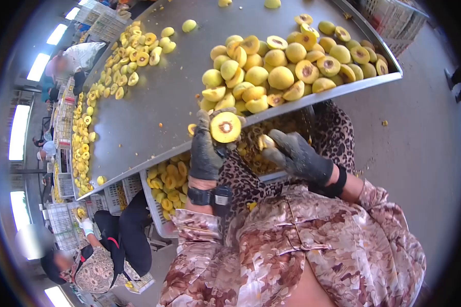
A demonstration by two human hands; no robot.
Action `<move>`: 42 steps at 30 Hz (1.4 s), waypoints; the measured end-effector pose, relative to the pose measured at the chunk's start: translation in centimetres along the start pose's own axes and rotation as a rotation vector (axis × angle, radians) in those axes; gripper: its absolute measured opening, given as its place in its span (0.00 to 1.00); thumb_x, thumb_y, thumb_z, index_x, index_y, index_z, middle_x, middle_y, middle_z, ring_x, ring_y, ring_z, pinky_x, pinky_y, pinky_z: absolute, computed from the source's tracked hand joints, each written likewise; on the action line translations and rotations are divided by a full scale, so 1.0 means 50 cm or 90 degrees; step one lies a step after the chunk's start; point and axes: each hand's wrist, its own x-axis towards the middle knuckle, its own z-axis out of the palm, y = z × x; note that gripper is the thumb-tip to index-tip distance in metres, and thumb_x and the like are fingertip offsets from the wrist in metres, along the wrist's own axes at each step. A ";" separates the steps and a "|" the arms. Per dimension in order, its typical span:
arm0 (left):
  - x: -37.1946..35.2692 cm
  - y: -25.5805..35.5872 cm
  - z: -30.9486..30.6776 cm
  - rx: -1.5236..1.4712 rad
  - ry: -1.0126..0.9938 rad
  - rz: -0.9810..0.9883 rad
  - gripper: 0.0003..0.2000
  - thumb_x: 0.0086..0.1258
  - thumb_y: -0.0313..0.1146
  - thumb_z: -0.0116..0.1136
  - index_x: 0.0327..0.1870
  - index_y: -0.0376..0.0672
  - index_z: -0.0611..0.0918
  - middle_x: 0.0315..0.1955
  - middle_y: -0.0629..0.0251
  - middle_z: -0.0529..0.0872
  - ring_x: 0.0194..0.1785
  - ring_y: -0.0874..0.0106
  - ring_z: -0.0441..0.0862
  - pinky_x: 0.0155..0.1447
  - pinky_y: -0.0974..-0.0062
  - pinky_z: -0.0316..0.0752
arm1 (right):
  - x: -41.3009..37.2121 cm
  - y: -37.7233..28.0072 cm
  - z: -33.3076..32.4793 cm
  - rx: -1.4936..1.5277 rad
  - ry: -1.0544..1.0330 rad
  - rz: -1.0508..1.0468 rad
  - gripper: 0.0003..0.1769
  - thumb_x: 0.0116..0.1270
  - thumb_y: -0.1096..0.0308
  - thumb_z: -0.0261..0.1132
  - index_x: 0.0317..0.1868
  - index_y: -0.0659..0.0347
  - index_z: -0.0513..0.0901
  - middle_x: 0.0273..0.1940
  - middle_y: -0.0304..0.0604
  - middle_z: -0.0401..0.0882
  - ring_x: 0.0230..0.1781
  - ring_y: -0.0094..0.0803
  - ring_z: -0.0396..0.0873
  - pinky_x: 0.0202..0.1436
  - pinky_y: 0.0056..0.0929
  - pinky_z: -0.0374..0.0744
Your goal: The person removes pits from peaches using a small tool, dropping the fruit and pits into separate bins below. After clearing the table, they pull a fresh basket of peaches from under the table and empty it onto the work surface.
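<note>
My left hand, in a dark grey glove, is closed around a halved yellow peach, with the cut face and its brown-ringed centre turned up. To its right, my right hand, gloved the same way, pinches a small pale yellow piece; I cannot make out whether it is fruit or part of a tool. Both hands are just off the near edge of the metal table. Beyond them lies a pile of peaches, many cut in half.
Below my hands, a container of scraps stands between my knees. A white crate of peach halves is under the table edge at left. More halves lie along the table's far left. A co-worker sits at lower left; stacked crates stand upper right.
</note>
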 end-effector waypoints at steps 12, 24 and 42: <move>-0.068 -0.062 0.084 0.136 0.094 0.063 0.29 0.85 0.55 0.44 0.44 0.32 0.85 0.37 0.56 0.89 0.38 0.69 0.88 0.47 0.73 0.84 | -0.020 -0.014 0.028 -0.082 -0.015 -0.038 0.17 0.76 0.58 0.64 0.35 0.64 0.79 0.29 0.62 0.80 0.30 0.60 0.80 0.33 0.52 0.75; -0.083 -0.139 0.040 0.346 -0.006 0.113 0.27 0.86 0.55 0.41 0.49 0.37 0.83 0.40 0.62 0.88 0.41 0.74 0.85 0.46 0.79 0.82 | -0.018 -0.034 -0.052 -0.156 -0.393 0.118 0.21 0.77 0.53 0.62 0.41 0.67 0.85 0.31 0.61 0.85 0.29 0.50 0.83 0.37 0.45 0.79; -0.107 -0.007 0.171 -0.041 -0.032 0.431 0.22 0.85 0.46 0.48 0.36 0.36 0.82 0.31 0.58 0.87 0.34 0.67 0.86 0.41 0.69 0.84 | 0.002 -0.059 0.078 0.188 -0.060 -0.149 0.27 0.79 0.50 0.57 0.64 0.64 0.78 0.48 0.47 0.87 0.47 0.36 0.85 0.53 0.37 0.81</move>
